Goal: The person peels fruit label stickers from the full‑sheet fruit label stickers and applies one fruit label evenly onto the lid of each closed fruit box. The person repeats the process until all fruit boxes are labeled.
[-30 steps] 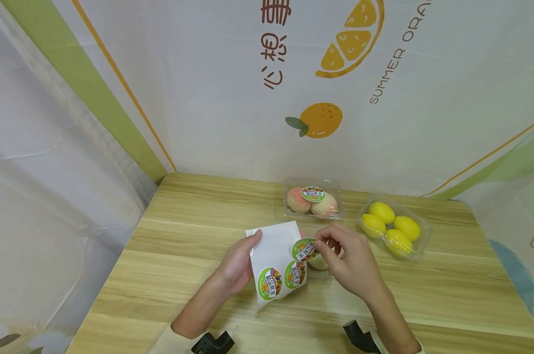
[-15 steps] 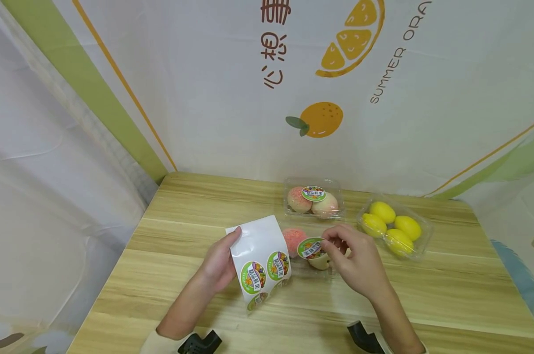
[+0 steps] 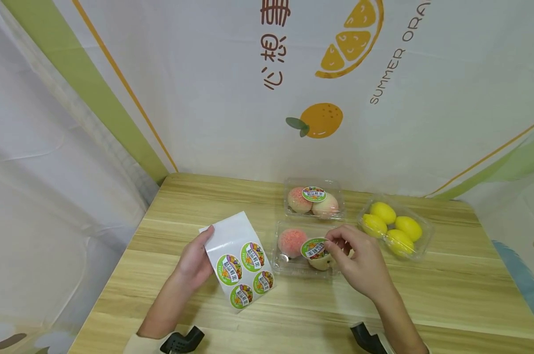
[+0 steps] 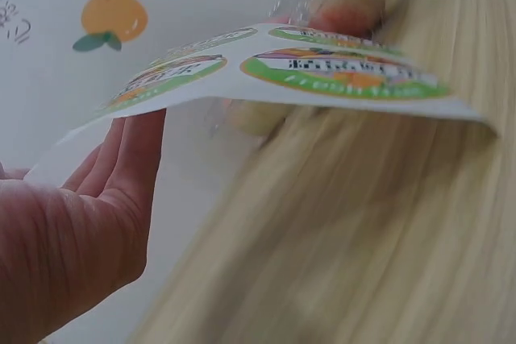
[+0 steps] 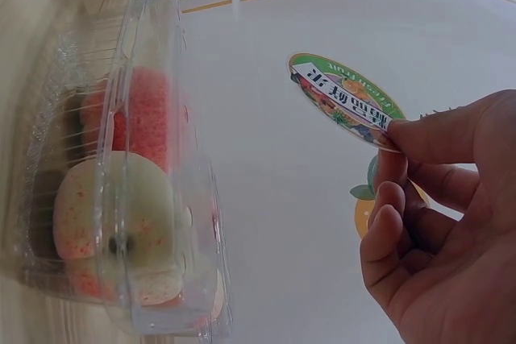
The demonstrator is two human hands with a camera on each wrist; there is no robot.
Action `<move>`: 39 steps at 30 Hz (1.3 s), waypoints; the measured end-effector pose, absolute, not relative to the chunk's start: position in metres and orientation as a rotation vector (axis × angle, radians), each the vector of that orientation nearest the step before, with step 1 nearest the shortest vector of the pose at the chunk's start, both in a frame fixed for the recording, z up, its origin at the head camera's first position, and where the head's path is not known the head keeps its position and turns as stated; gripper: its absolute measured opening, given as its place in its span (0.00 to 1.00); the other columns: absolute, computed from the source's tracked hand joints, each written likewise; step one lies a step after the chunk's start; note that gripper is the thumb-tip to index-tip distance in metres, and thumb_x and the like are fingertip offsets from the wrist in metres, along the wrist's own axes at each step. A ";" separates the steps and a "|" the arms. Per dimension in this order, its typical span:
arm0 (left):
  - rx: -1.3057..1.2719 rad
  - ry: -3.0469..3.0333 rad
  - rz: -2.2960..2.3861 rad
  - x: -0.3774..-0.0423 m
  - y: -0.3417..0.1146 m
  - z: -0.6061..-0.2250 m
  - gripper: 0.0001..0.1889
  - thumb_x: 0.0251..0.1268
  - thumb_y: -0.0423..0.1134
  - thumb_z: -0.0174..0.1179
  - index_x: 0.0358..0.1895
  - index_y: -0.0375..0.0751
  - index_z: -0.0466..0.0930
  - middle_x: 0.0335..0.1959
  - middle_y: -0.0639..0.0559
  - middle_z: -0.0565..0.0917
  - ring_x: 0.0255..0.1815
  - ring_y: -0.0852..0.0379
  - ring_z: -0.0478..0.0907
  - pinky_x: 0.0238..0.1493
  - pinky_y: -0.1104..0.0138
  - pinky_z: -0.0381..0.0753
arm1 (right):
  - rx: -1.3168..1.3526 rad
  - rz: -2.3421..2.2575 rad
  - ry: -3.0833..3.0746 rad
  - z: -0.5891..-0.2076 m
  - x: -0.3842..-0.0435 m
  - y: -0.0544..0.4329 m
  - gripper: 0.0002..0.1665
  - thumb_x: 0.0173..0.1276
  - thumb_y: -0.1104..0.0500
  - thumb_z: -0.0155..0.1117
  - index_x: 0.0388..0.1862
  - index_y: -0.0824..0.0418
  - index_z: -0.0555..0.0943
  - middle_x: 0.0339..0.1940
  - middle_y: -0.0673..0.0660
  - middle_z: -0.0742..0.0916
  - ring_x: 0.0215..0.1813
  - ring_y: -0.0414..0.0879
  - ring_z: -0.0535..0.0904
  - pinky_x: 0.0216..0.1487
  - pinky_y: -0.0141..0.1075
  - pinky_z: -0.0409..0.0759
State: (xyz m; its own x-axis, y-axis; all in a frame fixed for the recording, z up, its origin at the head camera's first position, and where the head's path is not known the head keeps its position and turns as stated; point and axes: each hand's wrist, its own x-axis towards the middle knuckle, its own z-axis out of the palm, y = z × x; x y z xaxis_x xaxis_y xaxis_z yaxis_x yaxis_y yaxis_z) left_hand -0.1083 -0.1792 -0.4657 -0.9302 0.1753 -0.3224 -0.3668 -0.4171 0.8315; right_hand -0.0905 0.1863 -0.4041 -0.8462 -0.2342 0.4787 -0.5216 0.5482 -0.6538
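My left hand point(image 3: 198, 260) holds a white sticker sheet point(image 3: 231, 233) by its left edge, thumb on top and fingers underneath. Several round fruit labels sit on the sheet's lower half. Between thumb and forefinger, my right hand point(image 3: 359, 260) pinches the edge of one loose oval-looking sticker point(image 5: 343, 102), its printed face visible in the right wrist view. That hand is above a clear plastic fruit box point(image 3: 277, 265) with a pink peach point(image 3: 292, 243) and a pale peach point(image 5: 121, 215) inside. The sticker is apart from the lid in the right wrist view.
Behind that box stands another clear box point(image 3: 289, 183) of peaches with a label point(image 3: 314, 194) on its lid. To the right is a clear box point(image 3: 423, 248) holding several lemons point(image 3: 399, 242). A printed white cloth point(image 3: 222, 98) hangs behind the wooden table point(image 3: 187, 196).
My left hand has moved left with the sticker sheet, uncovering the nearer peach box. My right hand has shifted slightly to the right, and its sticker is now clear of the sheet.
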 end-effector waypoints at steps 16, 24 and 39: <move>-0.371 1.550 2.396 -0.124 -0.224 -0.489 0.21 0.95 0.52 0.33 0.66 0.44 0.70 0.49 0.61 0.84 0.54 0.65 0.82 0.60 0.68 0.81 | 0.620 1.184 -2.464 -0.405 -0.091 0.187 0.14 0.68 0.74 0.76 0.37 0.54 0.86 0.31 0.40 0.83 0.32 0.38 0.76 0.31 0.29 0.76; -0.373 1.602 2.294 -0.130 -0.239 -0.487 0.23 0.94 0.55 0.30 0.67 0.43 0.68 0.46 0.59 0.86 0.48 0.63 0.85 0.50 0.66 0.85 | 0.632 1.172 -2.457 -0.404 -0.091 0.188 0.15 0.67 0.74 0.76 0.36 0.55 0.86 0.31 0.41 0.83 0.31 0.38 0.76 0.30 0.29 0.76; -0.326 1.670 2.238 -0.125 -0.250 -0.484 0.34 0.94 0.57 0.27 0.83 0.31 0.51 0.50 0.52 0.87 0.49 0.56 0.89 0.51 0.61 0.88 | 0.625 1.148 -2.471 -0.404 -0.091 0.188 0.14 0.66 0.74 0.76 0.36 0.55 0.86 0.31 0.40 0.83 0.31 0.38 0.75 0.29 0.34 0.78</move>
